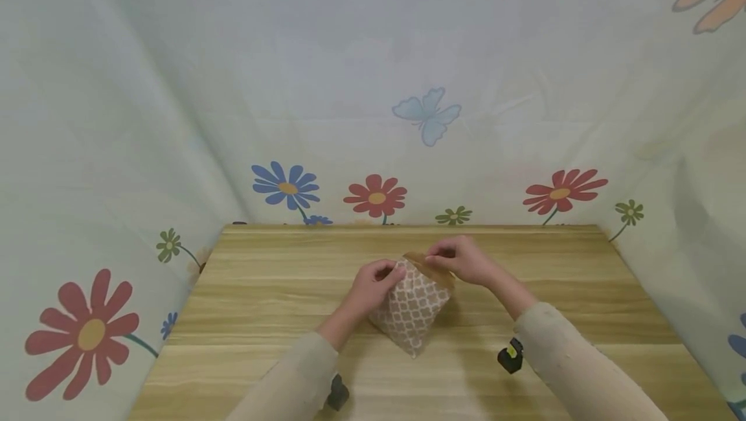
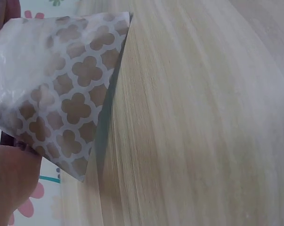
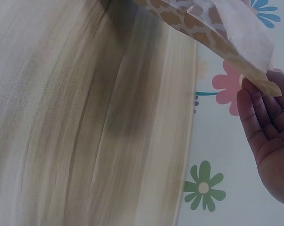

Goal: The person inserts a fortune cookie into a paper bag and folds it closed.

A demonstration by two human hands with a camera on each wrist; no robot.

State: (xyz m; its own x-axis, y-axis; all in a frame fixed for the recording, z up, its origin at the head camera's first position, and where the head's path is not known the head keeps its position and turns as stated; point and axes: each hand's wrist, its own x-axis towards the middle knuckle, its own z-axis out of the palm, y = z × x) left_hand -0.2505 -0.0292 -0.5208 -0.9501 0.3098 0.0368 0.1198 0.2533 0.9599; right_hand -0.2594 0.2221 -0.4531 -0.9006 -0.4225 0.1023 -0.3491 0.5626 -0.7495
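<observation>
A small paper bag [image 1: 415, 311] with a tan and white quatrefoil print is held above the table at the middle, tilted with one corner down. My left hand [image 1: 370, 286] grips its left upper edge, thumb on the printed face. The right hand [image 1: 469, 263] pinches the plain brown edge [image 1: 440, 275] at the bag's upper right. In the left wrist view, the printed face of the bag [image 2: 78, 89] hides most of the left fingers. The right wrist view shows the right hand's fingertips [image 3: 255, 99] at the bag's pointed brown corner [image 3: 269, 87]. Inside the bag is hidden.
Beneath both hands lies a wood-grain table [image 1: 262, 317]. A pale curtain [image 1: 326, 71] printed with flowers and a butterfly hangs behind it and along the sides. Small black devices [image 1: 510, 357] sit at both wrists.
</observation>
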